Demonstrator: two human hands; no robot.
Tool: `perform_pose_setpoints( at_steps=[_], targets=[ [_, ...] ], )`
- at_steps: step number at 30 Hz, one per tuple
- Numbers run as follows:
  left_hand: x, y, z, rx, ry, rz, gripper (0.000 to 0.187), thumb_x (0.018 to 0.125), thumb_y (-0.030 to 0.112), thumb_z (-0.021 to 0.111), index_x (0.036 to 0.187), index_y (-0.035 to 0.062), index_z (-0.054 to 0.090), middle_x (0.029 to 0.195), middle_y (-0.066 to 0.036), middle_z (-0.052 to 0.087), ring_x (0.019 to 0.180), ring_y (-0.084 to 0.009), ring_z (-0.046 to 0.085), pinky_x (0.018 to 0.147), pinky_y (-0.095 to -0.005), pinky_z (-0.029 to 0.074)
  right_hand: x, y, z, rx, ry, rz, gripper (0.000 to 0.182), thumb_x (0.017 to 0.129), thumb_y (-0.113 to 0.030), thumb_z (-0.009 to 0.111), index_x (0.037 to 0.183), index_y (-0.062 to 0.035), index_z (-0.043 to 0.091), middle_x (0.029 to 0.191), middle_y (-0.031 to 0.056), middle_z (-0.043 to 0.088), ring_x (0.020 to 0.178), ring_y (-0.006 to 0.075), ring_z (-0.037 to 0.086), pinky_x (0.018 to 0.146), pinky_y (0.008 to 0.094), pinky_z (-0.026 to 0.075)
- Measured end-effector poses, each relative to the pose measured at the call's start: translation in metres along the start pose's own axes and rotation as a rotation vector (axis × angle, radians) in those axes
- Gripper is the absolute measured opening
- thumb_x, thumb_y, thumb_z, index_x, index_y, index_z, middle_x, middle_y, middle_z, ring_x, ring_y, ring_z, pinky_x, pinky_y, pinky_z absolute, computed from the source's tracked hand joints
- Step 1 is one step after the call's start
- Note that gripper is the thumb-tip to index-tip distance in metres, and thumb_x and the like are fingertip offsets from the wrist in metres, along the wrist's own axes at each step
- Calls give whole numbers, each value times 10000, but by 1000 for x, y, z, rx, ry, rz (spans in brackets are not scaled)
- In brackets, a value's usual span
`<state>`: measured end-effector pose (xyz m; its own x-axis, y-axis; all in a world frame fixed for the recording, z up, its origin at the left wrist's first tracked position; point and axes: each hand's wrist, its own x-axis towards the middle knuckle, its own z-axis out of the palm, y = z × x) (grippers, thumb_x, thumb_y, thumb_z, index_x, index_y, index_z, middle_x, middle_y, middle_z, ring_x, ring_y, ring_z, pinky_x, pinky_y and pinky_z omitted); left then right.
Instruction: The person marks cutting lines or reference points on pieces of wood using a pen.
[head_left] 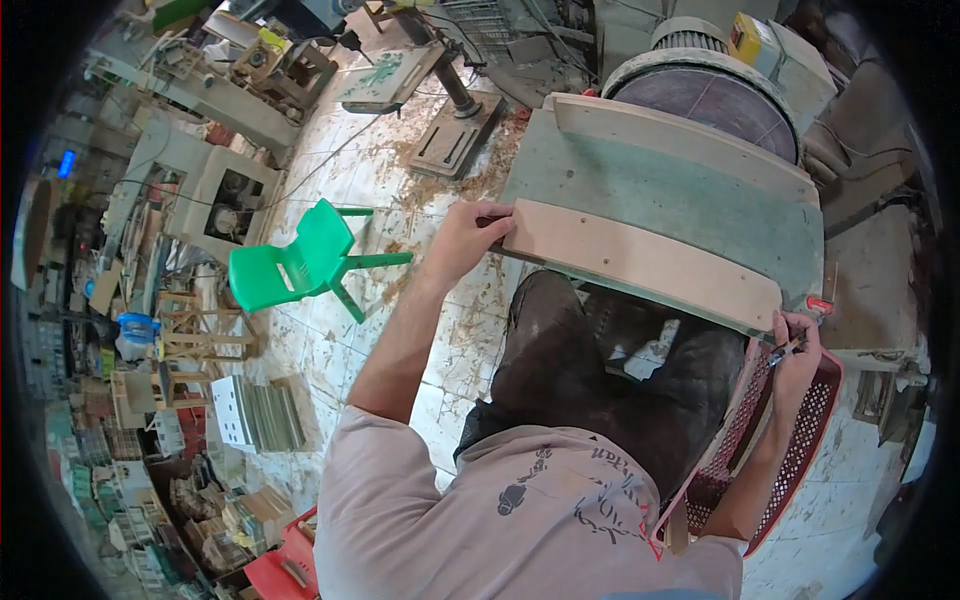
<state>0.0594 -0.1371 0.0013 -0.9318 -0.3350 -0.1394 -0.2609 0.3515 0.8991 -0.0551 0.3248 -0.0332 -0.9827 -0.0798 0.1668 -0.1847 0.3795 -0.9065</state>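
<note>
A long, slightly curved wooden board (640,258) with a few small dark holes lies along the near edge of a greenish machine table (680,193). My left hand (468,240) pinches the board's left end between thumb and fingers. At the right end, my right hand (797,352) grips the board's corner, with a slim pen-like item (785,351) also between its fingers. A second wooden strip (690,148) lies along the table's far side, in front of a large round sanding disc (705,103).
A red plastic crate (800,470) stands at my right, beside my legs. To the left are a green plastic chair (305,262), a stack of panels (255,413) and a drill-press-like stand (457,135). Sawdust covers parts of the tiled floor (405,345).
</note>
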Motion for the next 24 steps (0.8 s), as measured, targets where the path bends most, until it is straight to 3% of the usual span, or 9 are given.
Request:
perform_pose_setpoints(
  at_steps=[6, 7, 11, 21, 24],
  targets=[
    [4, -13, 1, 5, 40, 45, 305, 874, 150, 639, 1107, -47, 654, 870, -85, 699, 780, -105, 599, 714, -263, 488, -4, -13, 3, 84, 28, 134, 148, 872, -107, 692, 938, -27, 586, 835, 2, 585, 791, 94, 531, 739, 242, 435],
    [2, -12, 2, 21, 55, 50, 309, 874, 151, 641, 1114, -43, 652, 871, -78, 697, 780, -104, 598, 713, -262, 487, -2, -5, 3, 48, 11, 3, 160, 877, -137, 693, 947, -42, 587, 787, -13, 561, 672, 68, 513, 575, 221, 429],
    [-1, -1, 0, -6, 18, -30, 340, 861, 143, 667, 1152, -31, 646, 909, -51, 680, 799, -89, 589, 712, -228, 467, 0, -6, 4, 4, 51, -16, 171, 845, -105, 713, 920, -3, 598, 810, 8, 589, 754, 93, 535, 701, 244, 443],
    [1, -7, 2, -145, 4, -46, 302, 859, 108, 651, 1127, -29, 657, 938, -77, 698, 824, -112, 619, 730, -266, 507, -4, -19, 9, 29, 64, 45, 185, 844, -120, 725, 918, -3, 602, 780, 2, 595, 721, 80, 523, 664, 241, 434],
    [1, 1, 2, 21, 19, 17, 295, 853, 85, 644, 1129, -19, 636, 953, -98, 684, 825, -164, 637, 732, -294, 518, -4, -19, 7, 39, 51, 36, 190, 853, -130, 718, 927, -3, 598, 783, 7, 598, 729, 87, 532, 674, 247, 441]
  ],
)
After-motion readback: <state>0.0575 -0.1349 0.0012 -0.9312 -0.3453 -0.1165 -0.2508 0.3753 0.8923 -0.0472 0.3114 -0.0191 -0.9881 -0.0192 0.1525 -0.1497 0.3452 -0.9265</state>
